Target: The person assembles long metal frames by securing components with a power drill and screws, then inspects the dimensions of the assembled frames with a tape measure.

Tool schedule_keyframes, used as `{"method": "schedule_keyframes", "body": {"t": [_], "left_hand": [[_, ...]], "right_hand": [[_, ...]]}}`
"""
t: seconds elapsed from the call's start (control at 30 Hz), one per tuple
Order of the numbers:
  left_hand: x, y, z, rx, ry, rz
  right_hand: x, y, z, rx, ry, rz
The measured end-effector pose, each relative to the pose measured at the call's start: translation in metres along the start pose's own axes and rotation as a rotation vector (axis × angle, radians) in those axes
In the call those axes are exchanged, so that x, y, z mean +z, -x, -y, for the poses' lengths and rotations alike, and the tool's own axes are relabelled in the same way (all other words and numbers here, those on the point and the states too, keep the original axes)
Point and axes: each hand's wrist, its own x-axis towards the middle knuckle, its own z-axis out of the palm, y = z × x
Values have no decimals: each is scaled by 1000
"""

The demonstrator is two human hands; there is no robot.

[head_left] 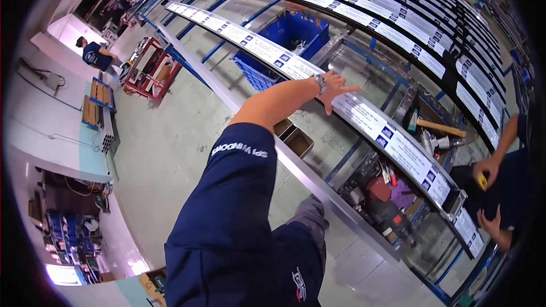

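Note:
My left hand [334, 88], with a metal watch [321, 83] on its wrist, rests across a long profile bar [364, 118]. Its fingers are spread, the index finger stretched out to the right and the thumb down toward the near edge. White printed protective film with small blue squares covers the bar's top. The bar runs from the far left to the near right across a blue metal frame [207, 59]. I do not see my right hand. At the right edge another person's hand [488, 169] holds a small yellow object; their other hand [493, 228] is beside the bar's end.
Several similar film-covered bars [335, 4] lie side by side beyond. A bare metal rail [296, 175] runs along the near side. Below are blue crates [304, 31], a hammer [441, 127] and a power tool [395, 216]. A red tool cart [151, 71] and another person [96, 55] are far left.

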Motion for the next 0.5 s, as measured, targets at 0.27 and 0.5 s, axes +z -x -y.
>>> {"method": "schedule_keyframes", "body": {"t": [0.27, 0.5], "left_hand": [[11, 5, 7, -36, 41, -85], [1, 6, -2, -95, 156, -110]], "right_hand": [[-96, -58, -122, 81, -378, -9], [-148, -105, -163, 268, -1046, -33]]}}
